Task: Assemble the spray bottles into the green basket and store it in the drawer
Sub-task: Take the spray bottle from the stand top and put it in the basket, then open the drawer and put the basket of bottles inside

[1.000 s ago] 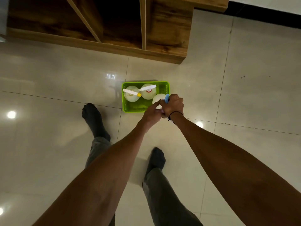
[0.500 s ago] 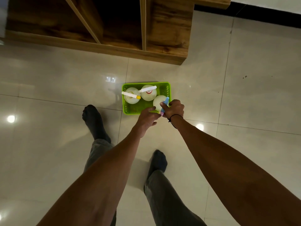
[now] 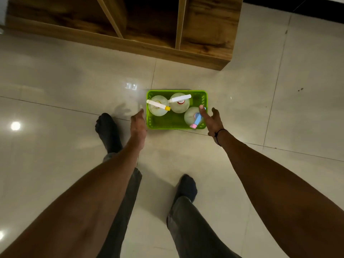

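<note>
- The green basket (image 3: 176,123) sits on the tiled floor (image 3: 55,81), near the front of a wooden cabinet (image 3: 204,34).
- Three spray bottles (image 3: 179,103) stand upright inside it.
- The left hand (image 3: 138,125) is just beside the basket's left wall, fingers straight, holding nothing.
- The right hand (image 3: 212,121) is at the right wall, fingers spread, holding nothing.
</note>
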Demonstrator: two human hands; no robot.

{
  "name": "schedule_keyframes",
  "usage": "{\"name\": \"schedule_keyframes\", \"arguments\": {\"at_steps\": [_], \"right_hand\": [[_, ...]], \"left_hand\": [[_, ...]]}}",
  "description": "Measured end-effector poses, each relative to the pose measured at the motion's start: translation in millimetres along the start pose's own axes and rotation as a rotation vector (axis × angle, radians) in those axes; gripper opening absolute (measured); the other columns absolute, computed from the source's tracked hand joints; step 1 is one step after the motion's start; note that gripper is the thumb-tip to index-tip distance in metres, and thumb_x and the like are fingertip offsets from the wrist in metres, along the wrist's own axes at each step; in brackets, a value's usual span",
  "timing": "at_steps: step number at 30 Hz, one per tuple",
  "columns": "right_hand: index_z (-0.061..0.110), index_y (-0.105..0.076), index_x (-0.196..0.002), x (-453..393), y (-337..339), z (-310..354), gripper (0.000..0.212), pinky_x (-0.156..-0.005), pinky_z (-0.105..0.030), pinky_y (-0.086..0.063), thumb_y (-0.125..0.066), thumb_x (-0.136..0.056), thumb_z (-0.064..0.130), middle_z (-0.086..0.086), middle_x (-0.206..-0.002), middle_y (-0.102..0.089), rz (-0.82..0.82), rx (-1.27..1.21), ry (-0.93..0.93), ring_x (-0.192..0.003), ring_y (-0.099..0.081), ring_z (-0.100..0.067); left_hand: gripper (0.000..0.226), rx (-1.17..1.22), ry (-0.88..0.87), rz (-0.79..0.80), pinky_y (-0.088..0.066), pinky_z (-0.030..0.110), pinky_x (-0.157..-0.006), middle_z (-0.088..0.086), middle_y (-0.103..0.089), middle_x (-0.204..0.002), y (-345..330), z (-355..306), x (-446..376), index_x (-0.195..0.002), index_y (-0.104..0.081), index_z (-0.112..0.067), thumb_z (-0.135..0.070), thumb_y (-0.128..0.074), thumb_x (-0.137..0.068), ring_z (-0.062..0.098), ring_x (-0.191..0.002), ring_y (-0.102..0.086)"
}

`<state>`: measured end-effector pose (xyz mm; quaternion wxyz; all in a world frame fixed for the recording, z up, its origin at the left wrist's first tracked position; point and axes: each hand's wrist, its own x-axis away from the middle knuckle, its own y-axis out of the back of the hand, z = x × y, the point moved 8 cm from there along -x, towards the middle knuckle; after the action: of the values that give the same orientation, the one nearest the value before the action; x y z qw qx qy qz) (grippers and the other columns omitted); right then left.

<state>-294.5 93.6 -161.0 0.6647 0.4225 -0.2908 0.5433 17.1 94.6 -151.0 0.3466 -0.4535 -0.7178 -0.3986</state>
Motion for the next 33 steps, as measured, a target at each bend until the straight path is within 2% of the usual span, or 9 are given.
{"name": "schedule_keyframes", "arguments": {"at_steps": [3,5,8,12,14,17,21,28,33], "right_hand": [[0.022,-0.027,-0.161,-15,-6,0,0.124,-0.108,-0.055,-0.046,-0.065,-0.062,0.086,-0.005,-0.16,-0.044,0.017,-0.041,-0.044,-0.143,-0.046,-0.028],[0.022,-0.045,-0.15,-23,-10,3,0.12,-0.093,-0.048,-0.053,-0.065,-0.053,0.091,-0.002,-0.139,-0.064,0.031,-0.032,-0.058,-0.128,-0.058,-0.025],[0.02,-0.057,-0.135,-31,-11,9,0.103,-0.102,-0.054,-0.053,-0.066,-0.058,0.088,0.005,-0.093,-0.079,0.05,-0.029,-0.034,-0.122,-0.066,-0.027],[0.02,-0.056,-0.136,-21,-10,10,0.083,-0.106,-0.055,-0.05,-0.067,-0.078,0.078,-0.006,-0.124,-0.073,0.08,-0.047,-0.048,-0.121,-0.067,-0.027],[0.019,-0.057,-0.135,-7,-13,15,0.08,-0.104,-0.051,-0.052,-0.065,-0.081,0.077,-0.007,-0.122,-0.075,0.1,-0.041,-0.051,-0.118,-0.069,-0.027],[0.017,-0.057,-0.133,19,-26,42,0.079,-0.092,-0.043,-0.056,-0.065,-0.081,0.077,-0.002,-0.103,-0.08,0.129,-0.003,-0.024,-0.103,-0.075,-0.019],[0.018,-0.058,-0.131,51,-58,102,0.084,-0.07,-0.033,-0.056,-0.068,-0.073,0.077,0.008,-0.08,-0.08,0.176,0.067,0.044,-0.074,-0.077,-0.004],[0.016,-0.056,-0.131,91,-154,212,0.085,-0.082,-0.041,-0.06,-0.07,-0.071,0.074,0.0,-0.095,-0.078,0.258,0.226,0.119,-0.097,-0.076,-0.017],[0.018,-0.056,-0.134,113,-246,273,0.077,-0.078,-0.038,-0.06,-0.066,-0.08,0.071,0.008,-0.111,-0.066,0.316,0.36,0.196,-0.098,-0.068,-0.011]], "left_hand": [[0.071,-0.042,-0.016,0.109,-0.029,0.05,-0.128,0.006,-0.039,-0.167,-11,-5,-10,-0.165,-0.035,-0.019,-0.062,-0.03,-0.108,0.025,-0.153,-0.039],[0.075,-0.078,-0.015,0.195,-0.021,0.048,-0.132,0.005,-0.03,-0.174,-22,-9,-12,-0.168,-0.027,-0.019,-0.065,-0.017,-0.109,0.023,-0.16,-0.03],[0.081,-0.08,0.028,0.244,-0.021,0.05,-0.132,0.006,-0.031,-0.174,-31,-12,-15,-0.169,-0.025,-0.022,-0.071,-0.013,-0.105,0.026,-0.16,-0.03],[0.084,-0.051,0.069,0.217,-0.043,0.043,-0.121,0.009,-0.051,-0.161,-22,-17,-15,-0.163,-0.039,-0.02,-0.075,-0.018,-0.103,0.027,-0.147,-0.05],[0.082,-0.013,0.076,0.215,-0.062,0.027,-0.088,0.007,-0.07,-0.134,-13,-23,-6,-0.157,-0.048,-0.015,-0.072,-0.019,-0.105,0.023,-0.12,-0.068],[0.076,0.035,0.044,0.201,-0.053,0.014,-0.041,-0.003,-0.069,-0.099,7,-45,15,-0.151,-0.055,-0.015,-0.067,-0.021,-0.108,0.01,-0.083,-0.065],[0.075,0.138,0.025,0.171,-0.057,0.017,-0.052,0.004,-0.066,-0.131,47,-80,32,-0.153,-0.051,-0.012,-0.063,-0.02,-0.109,0.02,-0.105,-0.069],[0.067,0.275,-0.02,0.125,-0.053,0.013,-0.044,0.004,-0.07,-0.123,150,-140,37,-0.143,-0.059,-0.023,-0.065,-0.019,-0.109,0.007,-0.077,-0.073],[0.053,0.381,0.058,0.023,-0.054,0.018,-0.051,-0.011,-0.077,-0.077,235,-167,34,-0.105,-0.067,-0.03,-0.069,-0.032,-0.105,0.006,-0.065,-0.074]]}}
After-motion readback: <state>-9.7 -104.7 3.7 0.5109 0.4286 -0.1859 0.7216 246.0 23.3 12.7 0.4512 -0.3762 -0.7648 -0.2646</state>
